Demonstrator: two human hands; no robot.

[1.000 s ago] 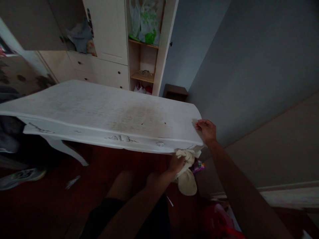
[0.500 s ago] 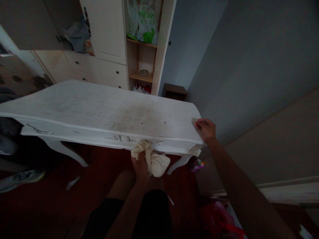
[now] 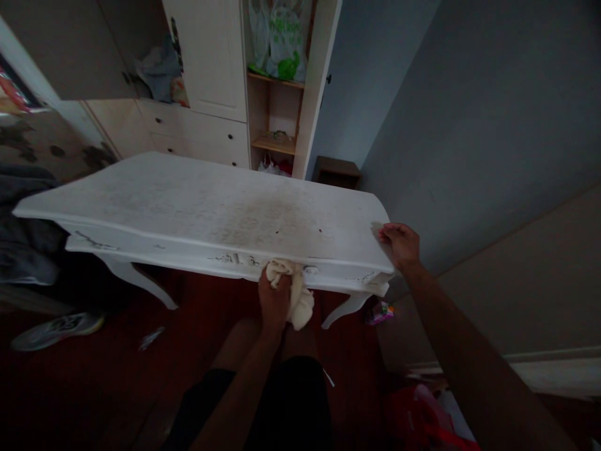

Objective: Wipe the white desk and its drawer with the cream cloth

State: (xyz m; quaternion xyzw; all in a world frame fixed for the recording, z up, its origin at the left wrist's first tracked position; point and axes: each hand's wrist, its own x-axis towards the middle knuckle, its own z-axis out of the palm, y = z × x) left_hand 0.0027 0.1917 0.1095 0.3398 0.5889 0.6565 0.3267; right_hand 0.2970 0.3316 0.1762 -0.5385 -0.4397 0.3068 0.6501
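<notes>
A white table [image 3: 188, 200] with curved legs and a dirty, stained top stands in front of me. My left hand [image 3: 273, 302] is closed round a cream cloth [image 3: 297, 294] and presses it against the table's front apron near a small knob. My right hand [image 3: 400, 244] grips the table's right end, fingers curled over the edge.
A cream wardrobe [image 3: 211, 69] with open shelves and plastic bags [image 3: 277, 44] stands behind the table. A small dark stool [image 3: 337, 172] sits by the grey wall. A sneaker [image 3: 56, 329] lies on the dark red floor at left; red items [image 3: 422, 419] lie at lower right.
My left hand carried the cloth from the table's right front corner leftward along the apron to the middle, near the knob. My right hand stayed on the table's end.
</notes>
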